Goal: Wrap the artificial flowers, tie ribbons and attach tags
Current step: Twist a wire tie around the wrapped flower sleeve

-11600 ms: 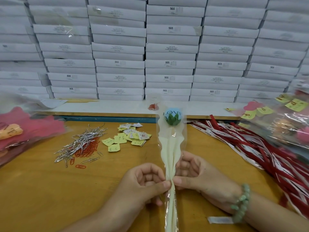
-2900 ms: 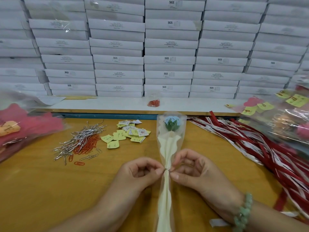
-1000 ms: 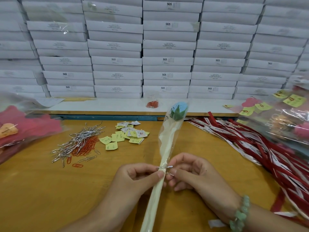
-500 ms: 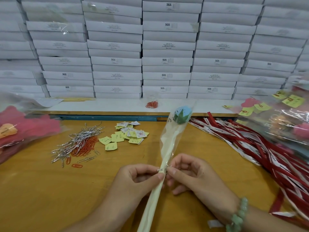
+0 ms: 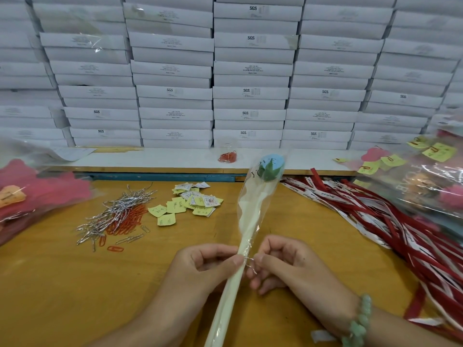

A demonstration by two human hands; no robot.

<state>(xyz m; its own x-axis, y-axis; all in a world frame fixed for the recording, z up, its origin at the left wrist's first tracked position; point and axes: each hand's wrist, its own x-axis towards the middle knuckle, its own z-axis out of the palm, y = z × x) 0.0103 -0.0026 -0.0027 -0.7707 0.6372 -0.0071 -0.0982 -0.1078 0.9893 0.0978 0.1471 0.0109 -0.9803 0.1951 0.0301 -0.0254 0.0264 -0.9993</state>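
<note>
A wrapped artificial flower (image 5: 253, 214) with a blue head and green leaves sits in a clear sleeve over cream paper, tilted up to the right above the wooden table (image 5: 62, 284). My left hand (image 5: 200, 269) grips the gathered stem. A thin silver twist tie (image 5: 250, 264) circles the stem, and my right hand (image 5: 283, 261) pinches its loose ends. Red and white ribbons (image 5: 375, 216) lie in a heap to the right. Small yellow and white tags (image 5: 190, 202) lie scattered behind the flower.
Silver ties and orange paper clips (image 5: 117, 216) are piled at the left. Bagged pink flowers (image 5: 37, 191) sit at the far left, and bagged finished flowers with yellow tags (image 5: 426, 176) at the right. Stacked white boxes (image 5: 250, 71) wall off the back.
The silver tie has been wound round the stem. The flower head has swung from upright to leaning right. My right hand keeps twisting the tie ends.
</note>
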